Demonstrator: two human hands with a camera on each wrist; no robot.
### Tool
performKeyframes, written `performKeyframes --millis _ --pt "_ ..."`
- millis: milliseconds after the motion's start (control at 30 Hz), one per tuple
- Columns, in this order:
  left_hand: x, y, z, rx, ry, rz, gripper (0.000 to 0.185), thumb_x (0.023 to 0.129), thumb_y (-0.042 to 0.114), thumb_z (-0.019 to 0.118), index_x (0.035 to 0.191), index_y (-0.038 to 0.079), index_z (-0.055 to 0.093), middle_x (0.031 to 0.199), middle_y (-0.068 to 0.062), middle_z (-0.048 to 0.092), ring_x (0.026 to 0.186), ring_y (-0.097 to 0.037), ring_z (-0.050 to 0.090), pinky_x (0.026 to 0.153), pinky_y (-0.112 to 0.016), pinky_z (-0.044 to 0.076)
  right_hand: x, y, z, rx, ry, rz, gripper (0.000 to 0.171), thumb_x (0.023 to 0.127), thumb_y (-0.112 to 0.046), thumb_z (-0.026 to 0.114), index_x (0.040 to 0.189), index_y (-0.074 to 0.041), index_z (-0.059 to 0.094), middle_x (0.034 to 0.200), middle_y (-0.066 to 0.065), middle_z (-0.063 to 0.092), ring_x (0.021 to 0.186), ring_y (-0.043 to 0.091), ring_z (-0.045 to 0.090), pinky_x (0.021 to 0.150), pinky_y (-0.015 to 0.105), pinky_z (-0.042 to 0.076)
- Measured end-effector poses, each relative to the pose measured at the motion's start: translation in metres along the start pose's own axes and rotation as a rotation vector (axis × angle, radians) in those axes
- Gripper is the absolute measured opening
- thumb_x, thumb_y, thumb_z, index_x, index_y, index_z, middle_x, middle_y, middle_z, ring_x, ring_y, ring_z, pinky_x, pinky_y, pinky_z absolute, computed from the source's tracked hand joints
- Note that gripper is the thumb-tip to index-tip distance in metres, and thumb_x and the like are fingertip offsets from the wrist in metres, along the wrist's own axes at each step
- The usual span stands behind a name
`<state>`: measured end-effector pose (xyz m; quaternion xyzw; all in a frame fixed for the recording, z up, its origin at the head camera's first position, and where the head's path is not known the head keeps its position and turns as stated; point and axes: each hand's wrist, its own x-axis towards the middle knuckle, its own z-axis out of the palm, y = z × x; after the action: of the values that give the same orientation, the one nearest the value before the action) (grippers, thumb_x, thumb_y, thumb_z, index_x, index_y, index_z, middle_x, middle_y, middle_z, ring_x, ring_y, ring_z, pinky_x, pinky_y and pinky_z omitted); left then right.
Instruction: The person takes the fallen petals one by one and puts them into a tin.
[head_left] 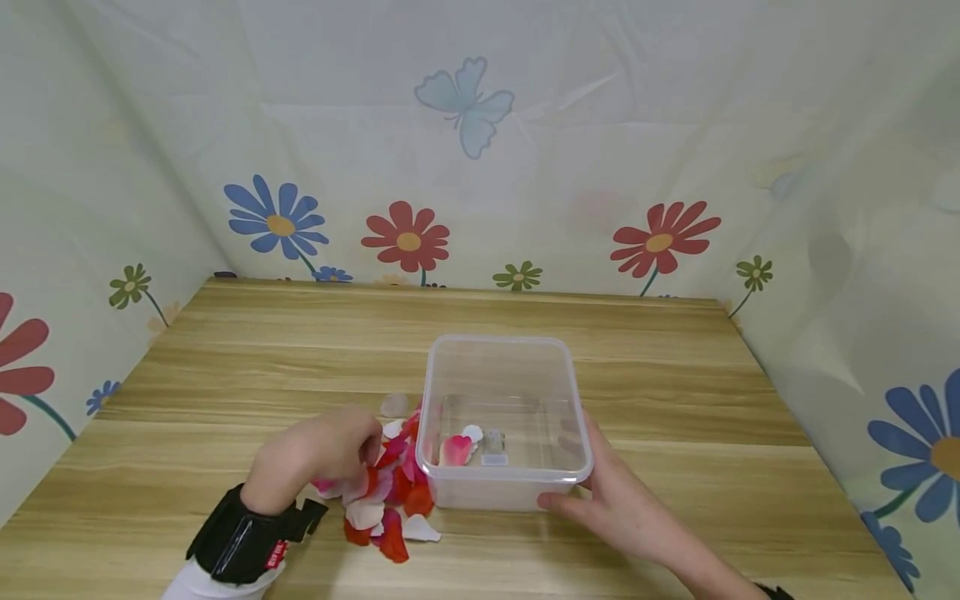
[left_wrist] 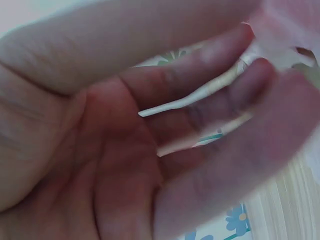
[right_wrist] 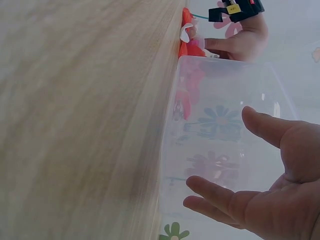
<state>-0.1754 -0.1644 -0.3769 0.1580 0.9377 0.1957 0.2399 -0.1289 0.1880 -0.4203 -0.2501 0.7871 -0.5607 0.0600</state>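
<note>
My left hand reaches down into a pile of artificial flower petals in red, pink and white. In the left wrist view its fingers curve loosely with gaps between them, and a pale pink petal shows near the fingertips. Beside the pile stands a clear plastic container, with a pink and white petal inside. Against the container's right side rests my right hand, thumb at the near corner. Its fingers look nearly straight and spread in the right wrist view.
A wooden tabletop lies under everything. White cloth walls printed with flowers and a butterfly enclose its back and sides. One pale petal lies behind the pile, and some petals sit close against the container's left wall.
</note>
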Motion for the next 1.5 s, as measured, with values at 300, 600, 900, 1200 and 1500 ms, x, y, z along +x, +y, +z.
performKeyframes --millis 300,600,900,1200,1500 --pt "0.002 -0.001 0.005 0.041 -0.016 -0.07 0.032 0.07 -0.002 0.088 0.075 0.008 0.058 0.072 -0.005 0.056 0.065 -0.021 0.054 0.053 -0.03 0.044 -0.001 0.001 -0.001 0.001 0.0 -0.028 0.112 0.081 0.007 0.082 0.164 -0.024 0.013 0.154 0.018 0.034 0.123 0.048 0.052 0.096 0.037 0.053" --pt "0.005 -0.005 0.006 -0.01 0.003 -0.051 0.032 0.074 -0.011 0.083 0.079 0.007 0.058 0.073 -0.006 0.056 0.056 -0.022 0.057 0.047 -0.028 0.044 -0.001 0.0 -0.001 0.006 -0.002 -0.005 0.113 0.081 0.006 0.082 0.164 -0.026 0.012 0.154 0.021 0.033 0.124 0.047 0.052 0.097 0.037 0.052" --pt "0.004 -0.007 -0.003 0.022 0.08 0.016 0.028 0.078 -0.01 0.08 0.081 0.009 0.06 0.076 -0.003 0.054 0.069 -0.02 0.052 0.056 -0.032 0.049 0.0 -0.001 -0.001 0.01 -0.002 -0.006 0.115 0.081 0.008 0.082 0.164 -0.027 0.011 0.155 0.02 0.032 0.126 0.049 0.05 0.096 0.036 0.052" --pt "0.004 -0.004 -0.011 0.002 0.228 0.135 0.016 0.086 -0.004 0.079 0.086 0.008 0.068 0.076 0.0 0.057 0.069 -0.018 0.053 0.064 -0.031 0.052 0.001 0.001 -0.001 0.002 0.002 0.018 0.118 0.079 0.011 0.081 0.164 -0.03 0.011 0.155 0.014 0.033 0.127 0.046 0.051 0.097 0.037 0.052" --pt "0.011 0.007 -0.01 -0.025 0.596 0.244 0.014 0.087 -0.003 0.08 0.095 0.006 0.075 0.086 -0.003 0.069 0.072 -0.017 0.061 0.069 -0.032 0.059 0.0 0.002 -0.002 0.021 -0.003 0.013 0.12 0.078 0.013 0.08 0.165 -0.029 0.009 0.158 0.014 0.031 0.127 0.048 0.05 0.096 0.038 0.052"
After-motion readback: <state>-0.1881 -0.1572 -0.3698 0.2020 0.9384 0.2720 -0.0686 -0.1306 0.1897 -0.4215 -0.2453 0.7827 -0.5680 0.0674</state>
